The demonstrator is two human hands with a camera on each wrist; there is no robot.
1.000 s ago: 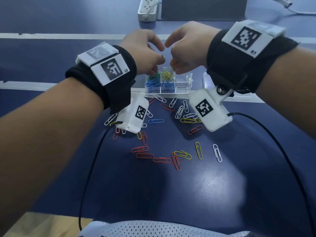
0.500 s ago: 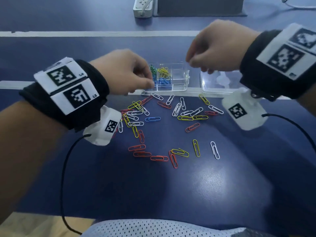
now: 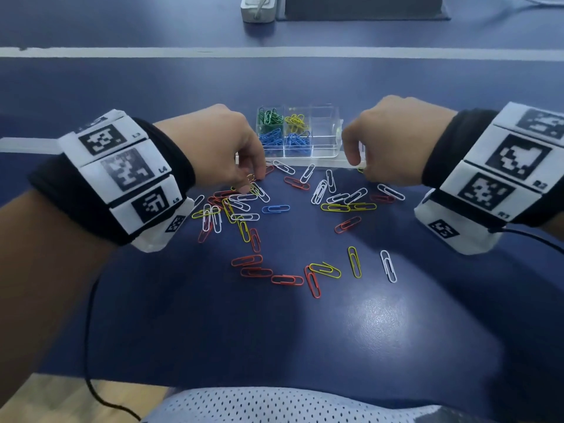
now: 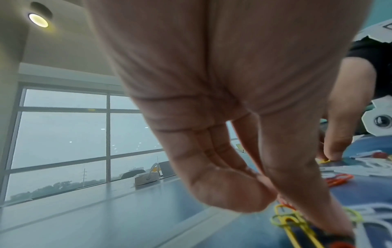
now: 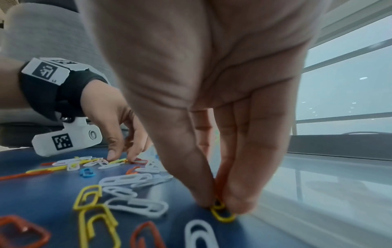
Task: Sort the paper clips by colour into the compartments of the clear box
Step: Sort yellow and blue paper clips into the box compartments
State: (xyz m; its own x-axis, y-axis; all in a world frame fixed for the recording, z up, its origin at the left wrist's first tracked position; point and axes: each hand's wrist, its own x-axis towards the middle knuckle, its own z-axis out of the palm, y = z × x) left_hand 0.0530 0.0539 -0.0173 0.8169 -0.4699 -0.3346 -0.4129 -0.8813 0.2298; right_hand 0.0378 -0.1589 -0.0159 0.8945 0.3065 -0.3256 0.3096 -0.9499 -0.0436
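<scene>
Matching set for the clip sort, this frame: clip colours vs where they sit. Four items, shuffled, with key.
Clips:
1. green clips
2. boxed yellow clips
3. boxed blue clips
4. red clips

Places, clear box seen from the head view:
a. front left and front middle compartments
b. on the table only, none in the box
c. back left compartment
d. back middle compartment

Pairs: 1-c, 2-d, 3-a, 4-b
</scene>
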